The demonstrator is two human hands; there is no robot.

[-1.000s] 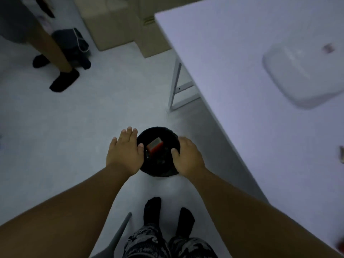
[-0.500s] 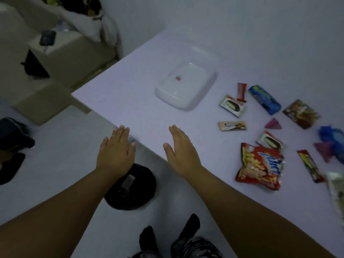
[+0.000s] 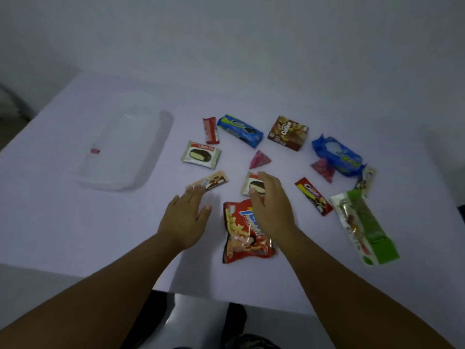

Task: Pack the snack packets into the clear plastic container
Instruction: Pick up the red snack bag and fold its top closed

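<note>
The clear plastic container lies empty on the left of the white table. Several snack packets are spread to its right. My left hand hovers open, fingertips near a thin beige wafer packet. My right hand is over the red chips bag, open, fingers reaching onto a small choco pie packet. Another choco pie packet, a red bar and a blue cookie pack lie beyond.
Further right lie a brown biscuit box, two pink triangular packets, a blue wrapped pack, a red cookie stick pack and a long green packet. The table's front edge is near my feet.
My view swung up from a black object on the floor to the table. Both hands rose from the floor and now reach over the packets.
</note>
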